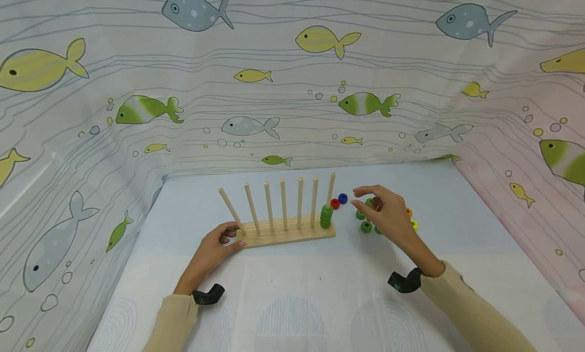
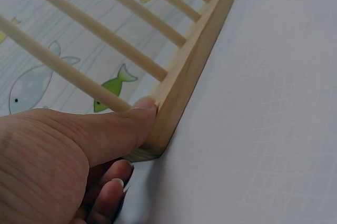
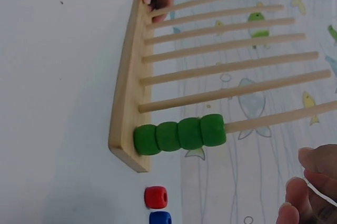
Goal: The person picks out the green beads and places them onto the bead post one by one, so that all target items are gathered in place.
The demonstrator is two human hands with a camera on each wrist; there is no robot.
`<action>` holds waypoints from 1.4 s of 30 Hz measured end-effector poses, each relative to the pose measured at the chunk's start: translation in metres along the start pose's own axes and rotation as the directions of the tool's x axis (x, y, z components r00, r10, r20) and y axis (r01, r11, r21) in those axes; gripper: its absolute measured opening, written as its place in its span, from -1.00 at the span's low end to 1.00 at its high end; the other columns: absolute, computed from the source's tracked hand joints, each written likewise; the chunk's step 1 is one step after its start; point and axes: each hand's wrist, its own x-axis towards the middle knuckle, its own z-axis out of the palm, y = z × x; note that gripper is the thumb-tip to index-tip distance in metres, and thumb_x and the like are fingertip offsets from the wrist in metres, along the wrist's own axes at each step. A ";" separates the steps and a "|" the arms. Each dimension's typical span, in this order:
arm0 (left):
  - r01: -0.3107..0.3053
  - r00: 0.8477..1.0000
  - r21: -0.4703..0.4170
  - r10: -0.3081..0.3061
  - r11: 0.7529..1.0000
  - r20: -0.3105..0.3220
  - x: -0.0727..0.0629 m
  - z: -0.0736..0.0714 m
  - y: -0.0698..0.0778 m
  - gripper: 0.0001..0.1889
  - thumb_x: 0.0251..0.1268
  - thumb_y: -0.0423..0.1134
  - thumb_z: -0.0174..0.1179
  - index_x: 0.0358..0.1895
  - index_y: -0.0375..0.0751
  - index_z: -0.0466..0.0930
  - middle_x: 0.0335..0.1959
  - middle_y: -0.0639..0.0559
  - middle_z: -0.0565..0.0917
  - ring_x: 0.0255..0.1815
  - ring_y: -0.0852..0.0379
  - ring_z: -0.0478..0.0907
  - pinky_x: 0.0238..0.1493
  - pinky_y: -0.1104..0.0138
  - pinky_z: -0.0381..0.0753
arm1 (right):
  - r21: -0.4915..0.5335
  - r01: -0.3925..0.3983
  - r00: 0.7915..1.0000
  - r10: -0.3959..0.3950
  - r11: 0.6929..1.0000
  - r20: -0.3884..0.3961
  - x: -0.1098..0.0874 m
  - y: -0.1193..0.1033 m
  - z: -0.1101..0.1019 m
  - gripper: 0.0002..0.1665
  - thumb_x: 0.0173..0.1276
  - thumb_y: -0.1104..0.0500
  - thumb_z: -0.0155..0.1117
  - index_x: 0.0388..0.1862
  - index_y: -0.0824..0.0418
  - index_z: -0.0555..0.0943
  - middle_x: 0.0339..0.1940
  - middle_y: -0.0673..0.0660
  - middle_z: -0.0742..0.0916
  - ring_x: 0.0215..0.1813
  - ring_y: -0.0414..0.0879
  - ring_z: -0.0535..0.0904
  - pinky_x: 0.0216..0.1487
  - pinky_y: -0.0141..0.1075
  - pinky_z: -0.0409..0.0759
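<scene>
A wooden peg stand carries a row of upright dowels, with several green beads stacked on the rightmost one. My left hand grips the left end of its base, the thumb lying on the edge by the outermost dowel. To the right of the stand, my right hand hovers above the table with thumb and fingers apart and nothing between them. Under and around it lie loose green beads, partly hidden by the hand. In the right wrist view its fingers show beyond the tip end of the beaded dowel.
Just behind the stand's right end lie a red bead and a blue bead. An orange bead and a yellow bead peek out right of my right hand. A fish-patterned sheet rises behind the table and along both sides.
</scene>
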 end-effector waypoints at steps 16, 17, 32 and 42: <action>-0.023 1.000 0.016 0.023 1.000 -0.004 0.001 -0.001 0.004 -0.38 0.33 0.00 0.43 0.38 -0.10 0.49 0.18 -0.13 0.56 0.11 -0.06 0.45 0.19 0.04 0.39 | -0.072 -0.055 0.998 0.056 0.996 0.004 -0.021 0.021 -0.005 -0.65 0.34 0.18 0.52 0.09 0.04 0.72 -0.07 0.08 0.77 -0.56 -0.15 0.50 -0.63 -0.32 0.38; -0.021 1.000 0.015 0.021 1.000 -0.004 0.001 -0.001 0.004 -0.38 0.33 0.00 0.44 0.38 -0.10 0.49 0.18 -0.13 0.56 0.11 -0.07 0.45 0.19 0.03 0.39 | -0.079 -0.050 0.999 0.051 0.996 0.002 -0.022 0.023 -0.005 -0.65 0.34 0.19 0.52 0.09 0.06 0.72 -0.06 0.08 0.78 -0.56 -0.15 0.50 -0.63 -0.33 0.37; -0.009 1.000 0.030 0.009 1.000 -0.005 0.001 -0.001 0.005 -0.36 0.33 0.00 0.43 0.39 -0.13 0.47 0.20 -0.15 0.56 0.13 -0.08 0.46 0.20 0.03 0.40 | -0.113 -0.100 0.994 0.105 0.989 0.035 -0.033 0.050 -0.006 -0.66 0.36 0.19 0.50 0.09 0.24 0.73 -0.07 0.11 0.77 -0.62 -0.18 0.52 -0.68 -0.31 0.39; 0.000 1.000 0.022 0.000 1.000 -0.003 0.000 0.000 0.006 -0.35 0.32 -0.01 0.44 0.40 -0.16 0.46 0.20 -0.16 0.56 0.13 -0.08 0.46 0.21 0.03 0.39 | -0.129 -0.174 0.980 0.184 0.976 0.073 -0.042 0.060 -0.007 -0.63 0.35 0.23 0.50 0.11 0.25 0.69 -0.07 0.18 0.77 -0.60 -0.05 0.58 -0.64 -0.31 0.42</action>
